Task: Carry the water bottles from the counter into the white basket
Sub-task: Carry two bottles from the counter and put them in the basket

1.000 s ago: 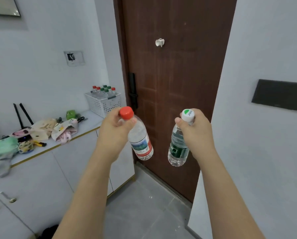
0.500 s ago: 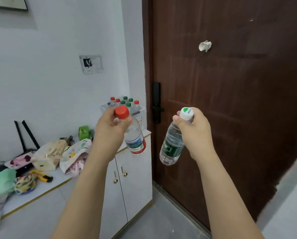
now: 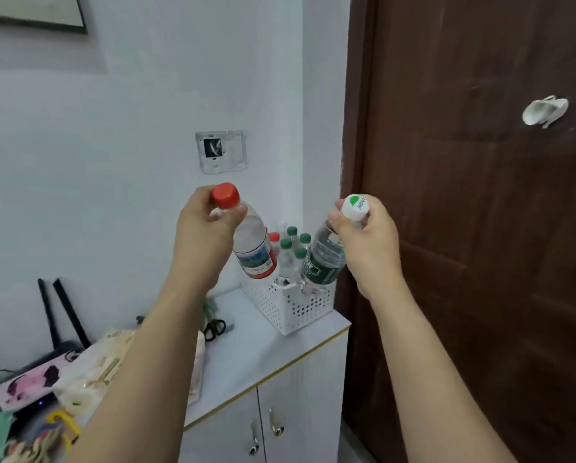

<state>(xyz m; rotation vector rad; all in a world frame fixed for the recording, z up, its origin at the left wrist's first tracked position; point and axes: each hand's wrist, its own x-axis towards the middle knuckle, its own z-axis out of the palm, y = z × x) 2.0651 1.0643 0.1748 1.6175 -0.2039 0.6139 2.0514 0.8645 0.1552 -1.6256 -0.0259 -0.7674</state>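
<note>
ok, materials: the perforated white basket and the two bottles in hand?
Perforated white basket: likely moulded plastic, matte, regular punched holes. Red-capped clear bottle and white-capped green-labelled bottle: thin clear plastic, probably PET, glossy and see-through, with printed film labels and opaque plastic caps.

Two held bottles (image 3: 254, 248) (image 3: 323, 259) — one white basket (image 3: 293, 305).

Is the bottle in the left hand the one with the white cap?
No, the left hand holds the red-capped bottle; the white-capped bottle is in the right hand.

capped bottles (image 3: 291, 248) crowd the white basket (image 3: 300, 305); bare counter (image 3: 263, 349) lies open before it
</note>
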